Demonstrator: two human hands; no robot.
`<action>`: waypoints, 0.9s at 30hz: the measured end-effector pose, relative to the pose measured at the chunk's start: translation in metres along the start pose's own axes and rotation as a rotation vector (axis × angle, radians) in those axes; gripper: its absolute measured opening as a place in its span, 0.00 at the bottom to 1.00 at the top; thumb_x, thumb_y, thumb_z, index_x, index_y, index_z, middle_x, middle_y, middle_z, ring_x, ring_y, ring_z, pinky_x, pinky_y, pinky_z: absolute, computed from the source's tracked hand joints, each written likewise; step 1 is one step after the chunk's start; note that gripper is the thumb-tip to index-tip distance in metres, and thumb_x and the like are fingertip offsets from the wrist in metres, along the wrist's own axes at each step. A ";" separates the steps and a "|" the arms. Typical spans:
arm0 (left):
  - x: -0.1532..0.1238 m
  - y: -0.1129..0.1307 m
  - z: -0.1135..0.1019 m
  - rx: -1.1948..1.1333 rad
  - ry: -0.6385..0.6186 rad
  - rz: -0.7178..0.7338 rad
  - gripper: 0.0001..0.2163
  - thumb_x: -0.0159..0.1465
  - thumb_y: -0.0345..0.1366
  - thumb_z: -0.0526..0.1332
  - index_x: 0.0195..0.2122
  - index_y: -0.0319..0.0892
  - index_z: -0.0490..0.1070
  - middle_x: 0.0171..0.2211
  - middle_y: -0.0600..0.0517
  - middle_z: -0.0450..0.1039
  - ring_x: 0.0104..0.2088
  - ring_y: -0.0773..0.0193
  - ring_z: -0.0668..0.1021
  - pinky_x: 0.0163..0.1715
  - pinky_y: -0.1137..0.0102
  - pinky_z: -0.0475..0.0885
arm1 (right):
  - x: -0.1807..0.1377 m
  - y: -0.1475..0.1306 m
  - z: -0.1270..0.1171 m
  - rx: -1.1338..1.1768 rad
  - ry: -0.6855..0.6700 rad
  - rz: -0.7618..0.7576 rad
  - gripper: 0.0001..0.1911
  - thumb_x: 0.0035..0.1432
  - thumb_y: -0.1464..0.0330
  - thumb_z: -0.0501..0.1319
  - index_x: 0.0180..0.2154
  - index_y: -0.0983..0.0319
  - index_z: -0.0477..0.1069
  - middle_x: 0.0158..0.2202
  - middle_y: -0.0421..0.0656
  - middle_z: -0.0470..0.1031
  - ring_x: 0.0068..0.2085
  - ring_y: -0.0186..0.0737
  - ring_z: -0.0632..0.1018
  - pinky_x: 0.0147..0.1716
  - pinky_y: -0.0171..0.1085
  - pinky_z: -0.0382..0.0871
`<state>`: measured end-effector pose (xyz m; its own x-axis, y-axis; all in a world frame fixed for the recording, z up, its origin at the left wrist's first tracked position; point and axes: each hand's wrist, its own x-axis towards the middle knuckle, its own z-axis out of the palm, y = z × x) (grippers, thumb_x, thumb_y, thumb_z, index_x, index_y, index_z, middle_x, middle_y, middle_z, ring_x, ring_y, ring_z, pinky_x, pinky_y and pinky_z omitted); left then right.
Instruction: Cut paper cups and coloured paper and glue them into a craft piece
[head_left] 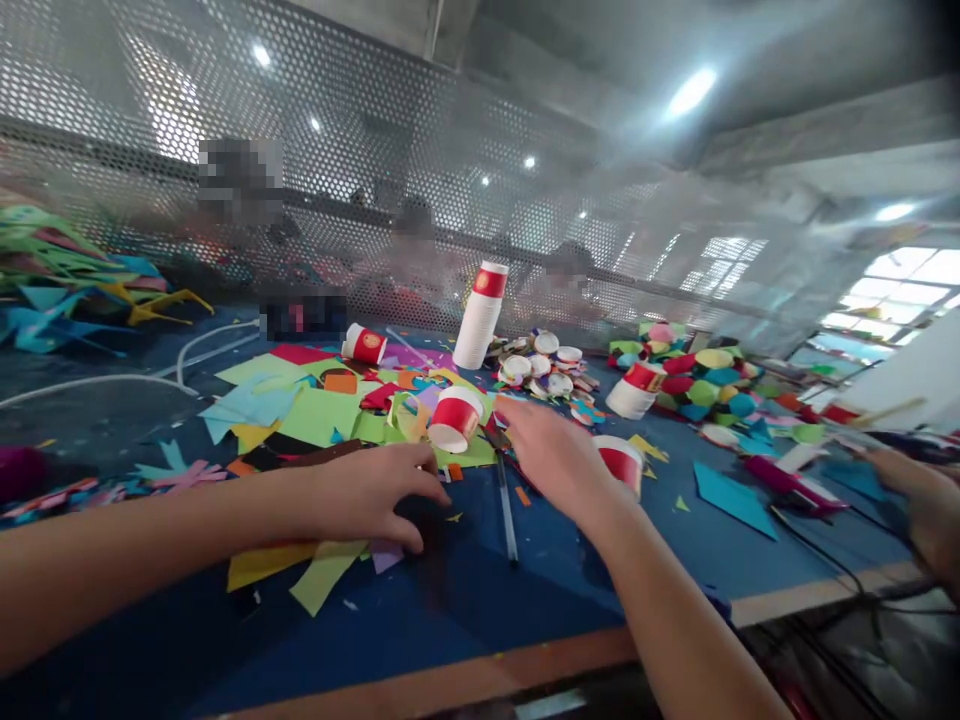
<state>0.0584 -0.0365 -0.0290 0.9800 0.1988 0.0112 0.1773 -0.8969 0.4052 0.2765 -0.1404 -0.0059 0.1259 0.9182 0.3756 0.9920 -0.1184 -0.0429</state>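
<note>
Reaching over the blue surface (465, 600) in the head view, the right hand (551, 452) hovers palm down with its fingers (514, 412) loosely spread and nothing between them; motion blur hides the finer detail. Just beside those fingertips, on their left, a tipped red cup (455, 418) lies on its side on green paper, its mouth turned toward the camera. A second red cup (622, 462) sits close behind the right wrist, partly hidden by it.

The left hand (371, 492) rests palm down on the paper scraps (322, 570), its fingers bent and their tips on the surface, gripping nothing that shows. A thin dark pen (508, 512) lies between the two hands.

Judging from this, the tipped cup wants a light hold across its wall, since a thin paper cup crushes easily, and the wrist should clear the cup behind it. The left hand seems well placed to keep the loose paper from sliding.

Farther back stand a tall cup stack (480, 318) and a heap of coloured discs (705, 385). Another person's hand (926, 505) works at the right edge.
</note>
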 end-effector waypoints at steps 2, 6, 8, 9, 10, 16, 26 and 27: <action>0.004 0.003 -0.005 0.018 -0.063 0.021 0.17 0.57 0.39 0.72 0.47 0.48 0.78 0.49 0.48 0.71 0.48 0.52 0.76 0.46 0.64 0.70 | 0.006 0.001 -0.011 0.046 0.108 0.078 0.19 0.66 0.72 0.51 0.56 0.62 0.70 0.40 0.50 0.80 0.38 0.45 0.79 0.36 0.40 0.68; 0.011 0.006 -0.008 0.011 -0.128 0.036 0.13 0.56 0.37 0.72 0.42 0.46 0.78 0.44 0.50 0.71 0.46 0.57 0.75 0.44 0.69 0.69 | 0.012 0.001 -0.028 0.128 0.207 0.179 0.24 0.72 0.59 0.42 0.52 0.64 0.70 0.29 0.44 0.77 0.26 0.37 0.75 0.30 0.37 0.67; 0.012 0.007 -0.009 0.006 -0.151 0.036 0.09 0.56 0.36 0.72 0.37 0.44 0.78 0.42 0.51 0.71 0.45 0.59 0.75 0.43 0.70 0.69 | 0.010 0.000 -0.032 0.141 0.176 0.196 0.24 0.71 0.57 0.43 0.47 0.63 0.72 0.27 0.42 0.75 0.24 0.35 0.73 0.28 0.36 0.66; 0.013 0.007 -0.009 0.007 -0.160 0.035 0.07 0.56 0.35 0.72 0.35 0.44 0.78 0.42 0.51 0.71 0.45 0.59 0.75 0.44 0.70 0.68 | 0.009 0.000 -0.033 0.140 0.140 0.198 0.23 0.70 0.57 0.45 0.45 0.63 0.73 0.26 0.42 0.75 0.24 0.35 0.73 0.27 0.35 0.66; 0.013 0.008 -0.010 0.008 -0.167 0.035 0.06 0.56 0.35 0.72 0.34 0.43 0.78 0.42 0.51 0.71 0.45 0.58 0.75 0.44 0.70 0.68 | 0.008 0.001 -0.035 0.136 0.091 0.195 0.20 0.69 0.57 0.49 0.43 0.62 0.74 0.25 0.41 0.75 0.25 0.35 0.74 0.28 0.35 0.66; 0.013 0.013 -0.012 -0.001 -0.226 0.057 0.18 0.59 0.30 0.69 0.50 0.43 0.73 0.46 0.50 0.75 0.48 0.59 0.75 0.48 0.70 0.67 | 0.009 0.014 -0.023 -0.040 -0.322 0.215 0.11 0.64 0.61 0.61 0.43 0.62 0.74 0.41 0.43 0.78 0.39 0.38 0.78 0.41 0.42 0.74; 0.024 0.009 -0.008 0.028 -0.277 0.060 0.06 0.62 0.35 0.67 0.37 0.39 0.73 0.39 0.51 0.74 0.40 0.60 0.76 0.43 0.62 0.72 | 0.028 0.028 0.012 -0.142 -0.626 0.256 0.17 0.65 0.61 0.61 0.53 0.61 0.70 0.53 0.47 0.73 0.49 0.45 0.77 0.47 0.49 0.75; 0.023 0.009 -0.009 0.022 -0.264 0.055 0.06 0.62 0.36 0.66 0.36 0.39 0.73 0.38 0.51 0.74 0.40 0.61 0.75 0.43 0.62 0.71 | 0.028 0.029 0.013 -0.127 -0.613 0.258 0.17 0.65 0.62 0.61 0.53 0.61 0.70 0.54 0.47 0.72 0.49 0.45 0.77 0.47 0.48 0.75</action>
<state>0.0818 -0.0367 -0.0172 0.9774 0.0417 -0.2074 0.1218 -0.9124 0.3907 0.3084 -0.1136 -0.0085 0.3759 0.8984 -0.2271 0.9262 -0.3718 0.0622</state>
